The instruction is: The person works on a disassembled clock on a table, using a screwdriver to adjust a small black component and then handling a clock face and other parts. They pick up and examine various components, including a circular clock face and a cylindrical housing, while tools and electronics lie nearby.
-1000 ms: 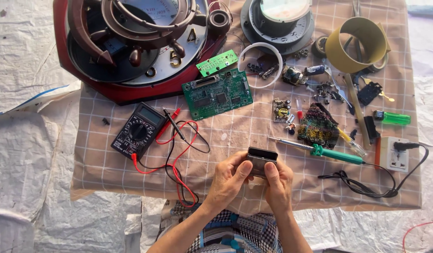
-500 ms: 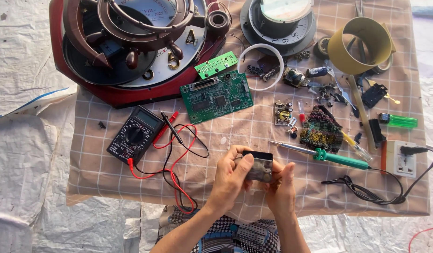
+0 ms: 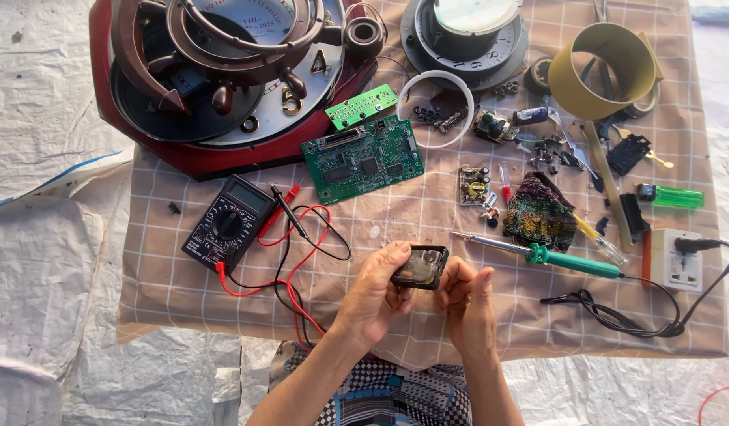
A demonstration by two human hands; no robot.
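Note:
Both hands hold a small square black mechanism with a clear cover point(image 3: 420, 267) just above the near edge of the checked cloth point(image 3: 175, 276). My left hand point(image 3: 376, 293) grips its left side with fingers curled under it. My right hand point(image 3: 469, 304) supports its right side, thumb up. A soldering iron with a green handle point(image 3: 550, 255) lies just right of the hands. A black multimeter point(image 3: 228, 223) with red and black leads point(image 3: 297, 244) lies to the left.
A large red wall clock with a ship-wheel front point(image 3: 222, 71) fills the far left. A green circuit board point(image 3: 363, 158) lies mid-cloth. A round clock body point(image 3: 467, 31), a yellow ring point(image 3: 597, 67), small parts, a green screwdriver point(image 3: 671, 196) and a white socket point(image 3: 674, 260) sit right.
The hands have tilted and turned the small mechanism, so its clear face now shows upward. The hands stayed at the near edge of the cloth.

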